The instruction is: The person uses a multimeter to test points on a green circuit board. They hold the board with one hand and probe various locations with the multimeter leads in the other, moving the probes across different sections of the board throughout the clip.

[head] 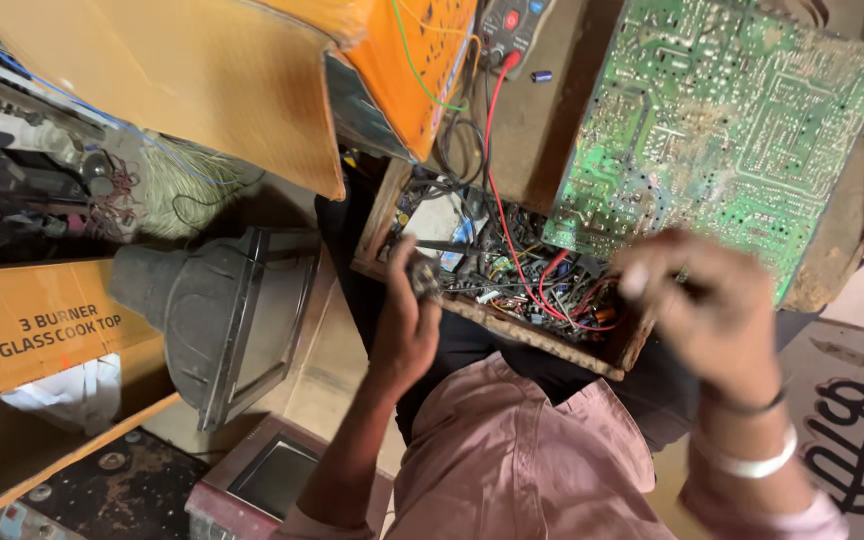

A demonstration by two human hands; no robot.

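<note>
L hand (407, 325) closed on small dark part (424, 277) over parts tray (512, 330); R hand (697, 300) blurred, grip can't tell; green circuit board (722, 130) lies untouched.

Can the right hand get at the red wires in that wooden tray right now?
Probably yes. The right hand hovers at the wooden tray, just beside the red wires, and nothing lies between them. Its fingers are too blurred to tell whether they hold something.
</note>
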